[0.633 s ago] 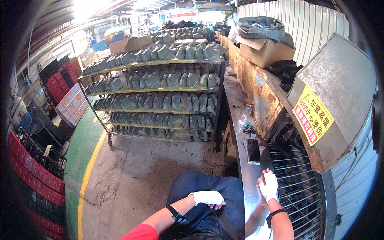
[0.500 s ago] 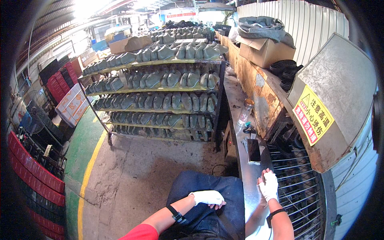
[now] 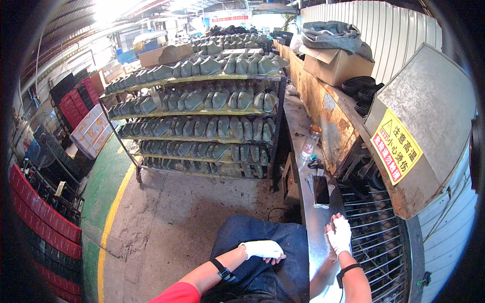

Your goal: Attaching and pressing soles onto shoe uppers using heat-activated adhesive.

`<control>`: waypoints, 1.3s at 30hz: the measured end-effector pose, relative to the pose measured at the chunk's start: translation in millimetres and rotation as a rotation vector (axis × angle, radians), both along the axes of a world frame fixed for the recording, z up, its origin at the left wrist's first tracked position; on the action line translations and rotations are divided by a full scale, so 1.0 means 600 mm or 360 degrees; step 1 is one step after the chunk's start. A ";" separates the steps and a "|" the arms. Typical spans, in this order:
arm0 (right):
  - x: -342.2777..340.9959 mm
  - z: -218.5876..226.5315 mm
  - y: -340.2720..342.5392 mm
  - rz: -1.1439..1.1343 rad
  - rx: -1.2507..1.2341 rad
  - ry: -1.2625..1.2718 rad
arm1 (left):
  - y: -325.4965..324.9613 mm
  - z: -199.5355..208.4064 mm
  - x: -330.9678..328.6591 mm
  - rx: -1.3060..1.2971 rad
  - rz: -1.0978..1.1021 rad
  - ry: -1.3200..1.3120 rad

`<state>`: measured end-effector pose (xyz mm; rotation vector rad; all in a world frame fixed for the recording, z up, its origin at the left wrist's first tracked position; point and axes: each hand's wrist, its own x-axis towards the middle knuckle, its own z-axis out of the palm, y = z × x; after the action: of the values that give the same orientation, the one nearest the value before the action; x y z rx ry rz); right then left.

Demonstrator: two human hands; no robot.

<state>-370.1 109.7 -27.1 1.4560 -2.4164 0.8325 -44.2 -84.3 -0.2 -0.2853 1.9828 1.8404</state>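
Shiny metal benchtop (image 3: 317, 227) runs along the person's right. At its grate-side edge sits the right hand (image 3: 340, 234), fingers loosely bent, thumb apart, apparently empty. Nearer to it than the left hand (image 3: 264, 250), curled on the lap (grip contents: cannot tell), the black smartphone (image 3: 321, 190) lies just ahead-left, long axis pointing away; beyond stands a clear bottle (image 3: 309, 145).
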 end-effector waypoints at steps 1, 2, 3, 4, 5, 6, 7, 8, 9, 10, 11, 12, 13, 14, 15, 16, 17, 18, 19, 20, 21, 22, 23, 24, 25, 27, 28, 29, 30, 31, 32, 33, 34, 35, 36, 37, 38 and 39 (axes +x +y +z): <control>0.000 0.000 0.000 -0.0050 0.0054 -0.0076 | 0.000 0.000 0.000 0.0012 0.0005 0.0000; 0.000 0.000 0.000 -0.0002 -0.0002 0.0000 | 0.000 -0.001 0.000 0.0024 0.0011 0.0000; 0.000 0.000 0.000 -0.0005 -0.0001 -0.0001 | 0.000 -0.002 0.000 0.0036 0.0016 0.0000; 0.001 0.001 0.000 -0.0042 0.0036 -0.0055 | 0.000 -0.004 0.000 0.0031 0.0013 0.0003; 0.001 0.001 0.000 -0.0010 0.0006 0.0001 | 0.000 -0.005 0.000 0.0026 0.0011 0.0005; 0.001 0.002 0.000 -0.0011 0.0012 0.0003 | 0.000 -0.006 0.000 0.0022 0.0009 0.0008; 0.001 0.002 0.000 -0.0044 0.0041 -0.0044 | 0.000 -0.008 0.000 0.0054 0.0015 0.0016; 0.002 0.003 0.000 -0.0006 0.0005 0.0014 | 0.000 -0.009 0.000 0.0085 0.0021 0.0024; 0.002 0.003 0.000 -0.0001 -0.0007 0.0024 | 0.000 -0.010 0.000 0.0116 0.0026 0.0032; 0.002 0.003 0.000 -0.0040 0.0038 -0.0039 | 0.000 -0.010 0.000 0.0099 0.0025 0.0029; 0.001 0.003 0.000 -0.0007 0.0009 0.0024 | 0.000 -0.010 0.001 0.0081 0.0023 0.0025; 0.001 0.003 0.000 -0.0017 0.0038 0.0015 | 0.000 -0.009 0.001 0.0064 0.0022 0.0022; 0.001 0.003 0.000 -0.0027 0.0068 0.0005 | 0.000 -0.009 0.001 0.0053 0.0026 0.0012; 0.001 0.003 0.000 -0.0019 0.0053 0.0017 | 0.000 -0.008 0.001 0.0043 0.0030 0.0003; 0.001 0.003 0.000 -0.0011 0.0037 0.0029 | 0.000 -0.006 0.001 0.0033 0.0033 -0.0007; 0.001 0.003 -0.001 -0.0041 0.0070 -0.0020 | 0.000 -0.005 0.001 0.0034 0.0037 -0.0011; 0.001 0.004 -0.001 -0.0005 0.0021 0.0033 | 0.000 -0.004 0.001 0.0036 0.0041 -0.0015; 0.001 0.004 -0.001 -0.0006 0.0020 0.0024 | 0.000 -0.003 0.001 0.0037 0.0044 -0.0019; 0.002 0.005 -0.001 -0.0047 0.0061 -0.0044 | 0.000 -0.002 0.001 0.0037 0.0041 -0.0030; 0.003 0.005 -0.001 -0.0008 0.0015 0.0009 | 0.000 -0.002 0.001 0.0037 0.0038 -0.0042; 0.004 0.006 -0.001 -0.0009 0.0011 0.0004 | 0.000 -0.001 0.001 0.0038 0.0035 -0.0053; 0.004 0.007 -0.001 -0.0044 0.0036 -0.0053 | 0.000 -0.001 0.001 0.0034 0.0034 -0.0039; 0.005 0.008 -0.001 -0.0012 0.0003 -0.0014 | 0.000 -0.001 0.001 0.0030 0.0033 -0.0024; 0.006 0.008 -0.001 -0.0013 -0.0002 -0.0026 | 0.000 -0.001 0.001 0.0026 0.0032 -0.0010; 0.007 0.009 -0.001 -0.0046 0.0032 -0.0095 | 0.000 -0.002 0.001 0.0028 0.0033 -0.0010; 0.006 0.011 -0.001 -0.0008 -0.0001 -0.0042 | 0.000 -0.002 0.001 0.0032 0.0035 -0.0012; 0.006 0.011 0.000 -0.0043 0.0038 -0.0101 | 0.000 -0.003 0.001 0.0029 0.0035 -0.0014; 0.005 0.010 0.000 -0.0005 0.0004 -0.0044 | 0.000 -0.003 0.001 0.0025 0.0035 -0.0016; 0.005 0.010 0.000 -0.0005 0.0006 -0.0045 | 0.000 -0.004 0.001 0.0022 0.0036 -0.0017; 0.004 0.008 0.000 -0.0031 0.0033 -0.0089 | 0.000 -0.004 0.001 0.0029 0.0043 -0.0019; 0.003 0.007 0.000 -0.0001 0.0004 -0.0045 | 0.001 -0.004 0.001 0.0036 0.0050 -0.0020; 0.002 0.005 0.000 0.0003 0.0000 -0.0044 | 0.001 -0.004 0.001 0.0044 0.0058 -0.0021; 0.001 0.003 0.000 -0.0036 0.0035 -0.0103 | 0.001 -0.004 0.002 0.0055 0.0066 -0.0026; 0.000 0.001 0.000 0.0008 -0.0011 -0.0040 | 0.001 -0.003 0.002 0.0067 0.0074 -0.0030; 0.000 0.000 0.000 0.0009 -0.0020 -0.0037 | 0.001 -0.002 0.003 0.0078 0.0083 -0.0033; 0.000 -0.001 0.000 -0.0039 0.0031 -0.0115 | 0.002 -0.001 0.003 0.0074 0.0081 -0.0031; -0.001 -0.002 0.000 0.0011 -0.0022 -0.0041 | 0.002 0.000 0.003 0.0070 0.0081 -0.0029; -0.001 -0.002 0.000 0.0011 -0.0017 -0.0046 | 0.002 0.002 0.003 0.0065 0.0080 -0.0027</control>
<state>-370.6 109.9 -28.3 1.4593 -2.4256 0.8726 -42.3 -82.9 0.9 -0.3400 1.9406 1.9008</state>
